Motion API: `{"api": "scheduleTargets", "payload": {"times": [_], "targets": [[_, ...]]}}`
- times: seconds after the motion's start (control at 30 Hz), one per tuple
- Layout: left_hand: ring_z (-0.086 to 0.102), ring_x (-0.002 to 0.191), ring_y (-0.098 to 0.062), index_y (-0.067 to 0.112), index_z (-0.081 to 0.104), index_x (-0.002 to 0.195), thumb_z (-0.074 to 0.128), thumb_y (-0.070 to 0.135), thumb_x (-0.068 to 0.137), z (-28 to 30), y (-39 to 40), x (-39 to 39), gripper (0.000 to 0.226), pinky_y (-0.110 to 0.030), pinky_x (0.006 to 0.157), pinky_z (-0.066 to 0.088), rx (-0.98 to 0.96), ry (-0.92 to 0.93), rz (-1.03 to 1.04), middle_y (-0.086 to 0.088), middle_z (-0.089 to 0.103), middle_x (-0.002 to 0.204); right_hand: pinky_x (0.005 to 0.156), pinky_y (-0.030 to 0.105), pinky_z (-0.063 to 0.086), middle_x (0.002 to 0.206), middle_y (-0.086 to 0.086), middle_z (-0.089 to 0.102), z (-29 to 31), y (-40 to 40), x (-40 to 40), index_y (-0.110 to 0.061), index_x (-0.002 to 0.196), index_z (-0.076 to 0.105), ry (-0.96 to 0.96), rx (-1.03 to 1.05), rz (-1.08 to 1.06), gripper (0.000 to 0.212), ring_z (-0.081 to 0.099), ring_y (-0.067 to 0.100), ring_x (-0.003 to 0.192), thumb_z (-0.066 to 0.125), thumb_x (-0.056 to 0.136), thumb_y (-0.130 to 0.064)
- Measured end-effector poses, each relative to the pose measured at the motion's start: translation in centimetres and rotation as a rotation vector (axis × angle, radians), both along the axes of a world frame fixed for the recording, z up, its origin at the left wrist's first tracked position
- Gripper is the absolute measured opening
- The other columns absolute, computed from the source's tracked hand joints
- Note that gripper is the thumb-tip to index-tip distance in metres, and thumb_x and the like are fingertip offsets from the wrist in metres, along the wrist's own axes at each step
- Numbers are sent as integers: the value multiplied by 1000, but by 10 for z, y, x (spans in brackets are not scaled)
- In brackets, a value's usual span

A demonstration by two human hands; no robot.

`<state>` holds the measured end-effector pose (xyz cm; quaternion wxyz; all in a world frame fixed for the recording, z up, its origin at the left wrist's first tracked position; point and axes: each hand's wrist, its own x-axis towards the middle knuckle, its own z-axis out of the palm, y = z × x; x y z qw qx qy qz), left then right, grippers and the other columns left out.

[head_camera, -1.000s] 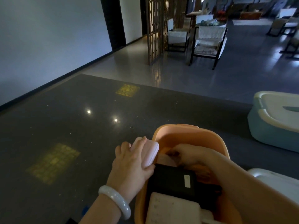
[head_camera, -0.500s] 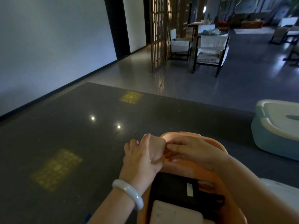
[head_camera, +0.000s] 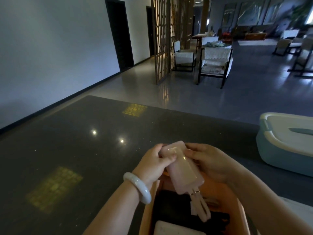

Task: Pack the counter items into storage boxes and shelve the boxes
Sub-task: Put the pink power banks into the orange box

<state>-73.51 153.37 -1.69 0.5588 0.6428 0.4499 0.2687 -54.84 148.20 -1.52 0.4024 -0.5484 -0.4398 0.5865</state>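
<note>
- Both hands sit low in the middle of the frame, holding a pale pink case [head_camera: 183,168] just above the open orange box [head_camera: 237,216].
- The left hand [head_camera: 155,164] comes in from the lower left with its wrist bent, and its fingers and thumb are curled around the case's upper left end, so that's a proper grip. There's a white bangle [head_camera: 138,187] on that wrist.
- The right hand [head_camera: 209,162] reaches in from the lower right, forearm running off the bottom right corner. Its fingers wrap the right side of the case from behind, cupping it.
- The case is tilted, top end pointing to the upper left and bottom end dipping toward the box. A pink strap [head_camera: 200,207] hangs off its lower end into the box.
- Inside the box, at the bottom of the frame, there's a black item [head_camera: 171,209] and a white flat thing [head_camera: 176,229], partly cut off by the edge.
- The box sits on a dark glossy counter [head_camera: 76,158] filling the left and centre.
- At the right edge, well apart from the hands, there's a light blue box [head_camera: 277,153] with a white lid.
</note>
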Motion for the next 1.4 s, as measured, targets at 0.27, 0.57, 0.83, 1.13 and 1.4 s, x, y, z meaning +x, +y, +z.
{"api": "scheduleTargets", "payload": {"times": [0.27,0.57,0.83,1.13,1.4], "targets": [[69,92,-28,21,57,102,75,20,82,-11,-11,11,26,-55,77,57,-167,-225,272,-9,68,99,67,14,32,113,-13,48,-5,6,-19,-31,130,40,-1108,267,156,74,46,3,92,60,70,-68],[44,127,-7,30,35,143,54,39,95,-27,-9,-30,53,-19,95,38,378,381,125,9,43,139,84,25,44,112,-24,49,-25,18,13,-49,130,37,-1013,197,209,81,51,2,103,74,59,-60],[62,77,6,34,49,130,27,41,103,-55,-17,-38,35,-12,70,44,162,320,-100,12,65,91,86,26,45,125,-16,45,-60,26,12,-43,134,39,-1025,61,367,79,47,5,106,79,65,-41],[60,81,12,42,47,122,23,62,88,-66,-19,-38,46,-9,68,43,136,265,-72,17,64,92,97,36,44,130,-13,43,-77,28,12,-42,131,40,-931,-11,434,68,46,9,114,76,73,-37],[58,82,18,54,42,105,27,63,84,-65,-17,-36,27,0,66,41,94,253,-56,23,62,91,95,28,34,128,-16,45,-83,43,13,-41,140,37,-883,-16,486,65,43,7,116,68,82,-45]]}}
